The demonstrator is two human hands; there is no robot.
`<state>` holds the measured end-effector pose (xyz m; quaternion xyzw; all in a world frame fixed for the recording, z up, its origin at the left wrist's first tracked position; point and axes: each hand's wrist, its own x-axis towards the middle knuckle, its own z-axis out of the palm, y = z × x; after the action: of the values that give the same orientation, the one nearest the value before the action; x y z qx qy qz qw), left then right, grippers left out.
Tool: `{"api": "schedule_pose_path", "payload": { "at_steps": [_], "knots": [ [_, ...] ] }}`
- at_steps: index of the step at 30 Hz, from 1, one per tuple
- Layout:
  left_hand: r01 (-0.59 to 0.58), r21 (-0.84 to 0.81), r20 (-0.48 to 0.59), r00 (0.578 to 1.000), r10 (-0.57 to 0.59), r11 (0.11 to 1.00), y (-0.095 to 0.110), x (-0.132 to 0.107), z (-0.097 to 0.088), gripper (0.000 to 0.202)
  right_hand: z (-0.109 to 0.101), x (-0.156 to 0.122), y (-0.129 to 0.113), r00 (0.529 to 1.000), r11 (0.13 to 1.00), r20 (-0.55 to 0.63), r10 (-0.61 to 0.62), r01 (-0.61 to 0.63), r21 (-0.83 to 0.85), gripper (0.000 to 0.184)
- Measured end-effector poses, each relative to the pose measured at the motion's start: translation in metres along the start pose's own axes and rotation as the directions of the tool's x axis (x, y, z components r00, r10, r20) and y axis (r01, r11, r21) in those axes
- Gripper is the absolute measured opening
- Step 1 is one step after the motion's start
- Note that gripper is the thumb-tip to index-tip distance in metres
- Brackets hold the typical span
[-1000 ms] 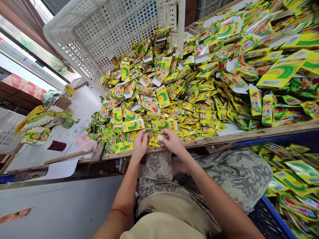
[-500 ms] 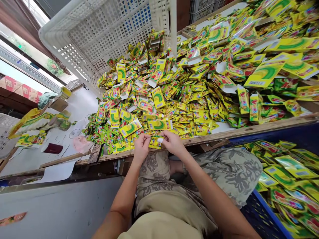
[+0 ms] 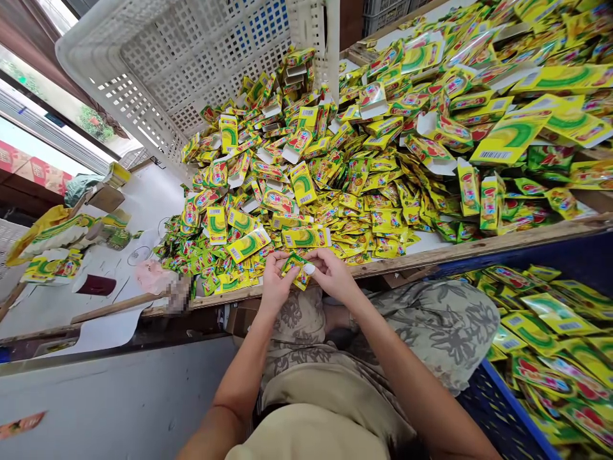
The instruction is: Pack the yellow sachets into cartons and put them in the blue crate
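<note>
My left hand [image 3: 274, 284] and my right hand [image 3: 330, 275] meet at the table's near wooden edge [image 3: 460, 252]. Both pinch a small stack of yellow-green sachets [image 3: 297, 268] held between them, just above my lap. Right behind the hands lies a flat yellow carton [image 3: 306, 237] and another one [image 3: 248, 244] to its left. A big heap of yellow sachets and small open cartons [image 3: 364, 160] covers the table beyond.
A white perforated crate [image 3: 191, 64] lies tipped at the back left, spilling cartons. A blue crate [image 3: 541, 338] of flattened cartons sits at my right. On the left are a yellow bag [image 3: 48, 230], a dark red pouch [image 3: 96, 284] and bare white tabletop [image 3: 158, 191].
Both hands drew slightly closer together and lifted the sachets off the table edge; the left hand now grips the stack too. The camera drifted a little.
</note>
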<state>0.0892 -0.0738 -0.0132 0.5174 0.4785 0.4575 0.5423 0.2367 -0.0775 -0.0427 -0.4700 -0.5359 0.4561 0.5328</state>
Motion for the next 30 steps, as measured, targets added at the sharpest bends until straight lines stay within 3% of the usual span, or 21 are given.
{"api": "schedule_pose_path", "payload": {
  "at_steps": [2,5,10,14,17,19,21,26,30],
  "knots": [
    [-0.016,0.001,0.036,0.999,0.016,1.0,0.001,-0.001,0.002,0.046,-0.001,0.001,-0.004,1.0,0.995,0.013,0.013,-0.014,0.095,0.017],
    [-0.032,0.018,-0.004,0.999,0.032,0.999,0.001,-0.003,0.007,0.048,0.0,0.002,-0.007,0.993,0.964,-0.043,0.107,-0.093,0.249,0.022],
    [0.169,-0.044,-0.009,0.986,-0.169,0.985,-0.004,-0.002,0.009,0.045,-0.003,-0.001,-0.006,0.945,0.894,-0.192,0.264,-0.165,0.418,0.025],
    [0.134,-0.094,-0.243,0.958,-0.153,0.987,-0.006,0.0,0.004,0.04,-0.011,-0.006,-0.008,0.885,0.888,-0.394,0.248,-0.045,0.457,0.027],
    [0.026,-0.131,-0.323,0.944,-0.068,0.991,-0.004,0.0,0.007,0.036,-0.007,-0.01,-0.017,0.925,0.851,-0.294,0.241,-0.056,0.522,0.031],
    [-0.001,-0.169,-0.289,0.956,-0.048,0.986,-0.001,-0.002,0.012,0.034,-0.001,-0.012,-0.021,0.957,0.838,-0.148,0.25,-0.137,0.528,0.036],
    [-0.003,-0.185,-0.252,0.967,-0.044,0.983,0.002,-0.005,0.017,0.033,0.005,-0.013,-0.023,0.96,0.837,-0.075,0.271,-0.197,0.511,0.039],
    [-0.034,-0.051,-0.172,0.985,0.025,0.998,0.004,-0.013,0.023,0.031,0.011,-0.013,-0.02,0.949,0.874,-0.095,0.301,-0.234,0.427,0.04],
    [-0.061,0.069,-0.133,0.989,0.07,0.996,0.002,-0.017,0.026,0.031,0.01,-0.013,-0.018,0.958,0.921,-0.134,0.255,-0.199,0.334,0.038]
  ]
}}
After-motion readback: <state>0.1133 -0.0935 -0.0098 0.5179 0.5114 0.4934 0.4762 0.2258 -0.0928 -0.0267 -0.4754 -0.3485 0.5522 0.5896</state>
